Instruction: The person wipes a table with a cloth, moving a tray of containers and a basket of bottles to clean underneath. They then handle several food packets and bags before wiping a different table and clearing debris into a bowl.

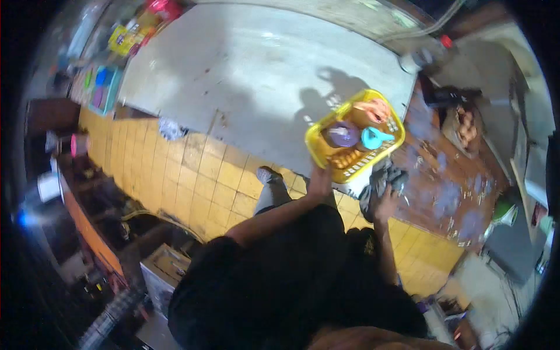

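A yellow plastic basket (318,153) is tilted over the near right part of the pale tabletop. Inside lie a purple round container (343,135), a light blue funnel-like cup (376,137), a crumpled pink-orange item (373,111) and several brownish pieces (344,158). My left hand (319,182) is closed on the basket's near left edge, its fingers partly hidden. My right hand (385,205), just below the basket's near right corner, is closed on a dark crumpled cloth (373,189), which could also be a plastic bag. Motion blurs both hands.
The pale tabletop (245,64) stretches away to the left. At right is a brown wooden surface (449,181) with worn patches, and beyond it a bag of round brown items (466,129). Yellow floor tiles (181,175) and an orange-edged shelf (93,227) lie left.
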`<state>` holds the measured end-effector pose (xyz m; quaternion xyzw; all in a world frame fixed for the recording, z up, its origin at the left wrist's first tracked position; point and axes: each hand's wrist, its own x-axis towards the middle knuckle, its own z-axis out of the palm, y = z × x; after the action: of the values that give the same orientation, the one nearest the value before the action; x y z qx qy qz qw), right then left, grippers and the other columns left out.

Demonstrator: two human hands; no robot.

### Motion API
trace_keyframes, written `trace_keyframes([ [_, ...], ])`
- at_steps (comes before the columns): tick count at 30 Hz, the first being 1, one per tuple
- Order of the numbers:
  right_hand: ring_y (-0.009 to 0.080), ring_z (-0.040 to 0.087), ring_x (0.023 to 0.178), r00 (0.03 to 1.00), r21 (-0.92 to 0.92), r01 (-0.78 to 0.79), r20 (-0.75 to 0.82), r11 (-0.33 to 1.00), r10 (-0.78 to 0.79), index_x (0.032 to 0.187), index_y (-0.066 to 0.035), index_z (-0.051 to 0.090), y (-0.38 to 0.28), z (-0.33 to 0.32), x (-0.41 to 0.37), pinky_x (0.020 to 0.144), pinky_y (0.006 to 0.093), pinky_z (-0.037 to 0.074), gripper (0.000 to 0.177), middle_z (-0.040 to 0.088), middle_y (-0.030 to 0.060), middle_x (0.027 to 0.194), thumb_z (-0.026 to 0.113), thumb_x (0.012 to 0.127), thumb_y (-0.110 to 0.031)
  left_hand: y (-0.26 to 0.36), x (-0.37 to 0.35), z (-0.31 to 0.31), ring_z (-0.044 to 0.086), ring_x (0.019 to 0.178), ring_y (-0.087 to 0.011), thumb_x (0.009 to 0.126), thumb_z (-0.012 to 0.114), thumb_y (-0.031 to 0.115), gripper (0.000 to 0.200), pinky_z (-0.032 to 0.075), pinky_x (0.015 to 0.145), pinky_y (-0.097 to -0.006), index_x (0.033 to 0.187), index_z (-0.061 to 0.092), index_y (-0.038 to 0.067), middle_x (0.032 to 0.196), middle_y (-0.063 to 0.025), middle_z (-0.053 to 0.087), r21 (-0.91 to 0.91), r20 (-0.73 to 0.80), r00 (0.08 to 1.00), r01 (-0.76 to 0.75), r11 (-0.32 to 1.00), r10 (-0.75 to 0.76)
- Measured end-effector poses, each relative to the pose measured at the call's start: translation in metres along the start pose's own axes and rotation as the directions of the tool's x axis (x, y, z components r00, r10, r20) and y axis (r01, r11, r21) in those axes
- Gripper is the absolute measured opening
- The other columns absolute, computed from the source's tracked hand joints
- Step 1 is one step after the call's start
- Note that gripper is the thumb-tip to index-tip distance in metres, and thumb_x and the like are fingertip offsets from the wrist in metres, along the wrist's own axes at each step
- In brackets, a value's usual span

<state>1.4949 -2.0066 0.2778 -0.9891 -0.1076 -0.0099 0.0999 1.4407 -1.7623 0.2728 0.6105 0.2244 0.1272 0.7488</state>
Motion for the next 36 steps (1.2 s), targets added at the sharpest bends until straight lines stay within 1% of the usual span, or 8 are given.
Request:
trace_keyframes([
  [3, 0.0490, 0.051, 0.100, 0.990, 0.265, -0.128, 0.087, 0.956, 0.109, 0.118, 0.007, 0.049, -0.005, -0.034, -0.022, 0.088, 0.0493, 0.043, 0.060, 0.051, 0.0323, 0.114, 0.070, 0.074, -0.027, 0.006, -0.002, 0.020, 0.061, 0.091, -0.0413, 0.091, 0.052, 0.040, 0.068, 0.048, 0.078, -0.0466, 0.135, 0.020, -0.001, 0.099, -0.0259, 0.061, 0.355, -0.152, 0.938, 0.345, 0.869, -0.310],
  [10, 0.0477, 0.047, 0.111, 0.964, 0.183, 0.261, -0.105, 0.948, -0.245, 0.126, 0.002, 0.049, -0.003, -0.032, -0.068, 0.094, 0.0496, 0.040, 0.063, 0.049, 0.0304, 0.122, 0.069, 0.075, -0.029, 0.042, -0.006, -0.026, 0.064, 0.081, -0.0410, 0.085, 0.057, 0.054, 0.092, 0.050, 0.069, -0.0457, 0.140, 0.010, -0.002, 0.087, -0.0293, 0.062, 0.328, 0.032, 0.876, 0.445, 0.833, -0.481],
  [12, 0.0461, 0.048, 0.112, 0.956, 0.329, 0.175, 0.170, 0.928, -0.240, 0.125, -0.002, 0.052, -0.058, -0.061, -0.069, 0.093, 0.0479, 0.042, 0.063, 0.049, 0.0300, 0.123, 0.071, 0.072, -0.032, 0.050, -0.015, -0.077, 0.066, 0.073, -0.0326, 0.086, 0.057, 0.053, 0.087, 0.050, 0.062, -0.0413, 0.139, 0.018, -0.004, 0.083, -0.0243, 0.064, 0.433, 0.180, 0.889, 0.313, 0.845, -0.422],
  [15, 0.0434, 0.049, 0.114, 0.911, 0.257, 0.198, 0.308, 0.946, -0.275, 0.123, -0.001, 0.053, -0.094, -0.031, -0.073, 0.095, 0.0466, 0.041, 0.066, 0.052, 0.0275, 0.121, 0.074, 0.067, -0.030, -0.018, -0.021, -0.189, 0.060, 0.062, -0.0156, 0.087, 0.058, 0.045, 0.066, 0.048, 0.054, -0.0317, 0.134, 0.036, 0.003, 0.077, -0.0140, 0.065, -0.045, 0.355, 0.901, 0.282, 0.958, -0.248],
  [19, 0.0468, 0.048, 0.115, 0.783, 0.322, 0.444, 0.315, 0.836, -0.536, 0.120, 0.005, 0.053, -0.184, -0.027, -0.060, 0.101, 0.0453, 0.037, 0.059, 0.055, 0.0285, 0.119, 0.068, 0.071, -0.024, 0.057, -0.088, -0.372, 0.062, 0.082, -0.0223, 0.086, 0.061, 0.037, 0.055, 0.049, 0.069, -0.0336, 0.128, 0.044, 0.005, 0.099, -0.0165, 0.063, -0.055, -0.196, 0.901, 0.383, 0.922, -0.386],
  [24, 0.0451, 0.046, 0.116, 0.772, 0.208, 0.614, 0.038, 0.761, -0.634, 0.124, 0.005, 0.048, -0.288, 0.014, 0.003, 0.099, 0.0471, 0.038, 0.058, 0.049, 0.0318, 0.123, 0.065, 0.076, -0.023, 0.051, -0.212, -0.549, 0.063, 0.082, -0.0194, 0.089, 0.056, 0.027, 0.041, 0.049, 0.068, -0.0310, 0.122, 0.048, 0.004, 0.104, -0.0124, 0.064, -0.273, -0.760, 0.567, 0.162, 0.948, -0.316],
  [31, 0.0402, 0.035, 0.130, 0.982, -0.011, 0.190, 0.020, 0.982, -0.189, 0.136, -0.004, 0.040, -0.337, 0.052, 0.053, 0.104, 0.0541, 0.029, 0.068, 0.031, 0.0214, 0.144, 0.054, 0.085, -0.046, -0.016, -0.368, -0.632, 0.061, 0.066, -0.0194, 0.090, 0.052, 0.023, 0.021, 0.047, 0.051, -0.0269, 0.096, 0.058, 0.004, 0.083, -0.0093, 0.061, -0.493, -0.870, -0.001, -0.013, 0.870, -0.493],
  [36, 0.0398, 0.035, 0.130, 0.979, -0.447, -0.202, -0.087, 0.871, 0.182, 0.144, -0.019, 0.032, -0.374, 0.104, 0.049, 0.102, 0.0607, 0.027, 0.080, 0.027, 0.0186, 0.148, 0.036, 0.083, -0.071, -0.114, -0.445, -0.614, 0.059, 0.064, -0.0242, 0.090, 0.052, 0.033, 0.028, 0.049, 0.054, -0.0404, 0.081, 0.059, 0.007, 0.071, -0.0127, 0.058, -0.879, -0.477, 0.028, -0.029, 0.476, -0.878],
])
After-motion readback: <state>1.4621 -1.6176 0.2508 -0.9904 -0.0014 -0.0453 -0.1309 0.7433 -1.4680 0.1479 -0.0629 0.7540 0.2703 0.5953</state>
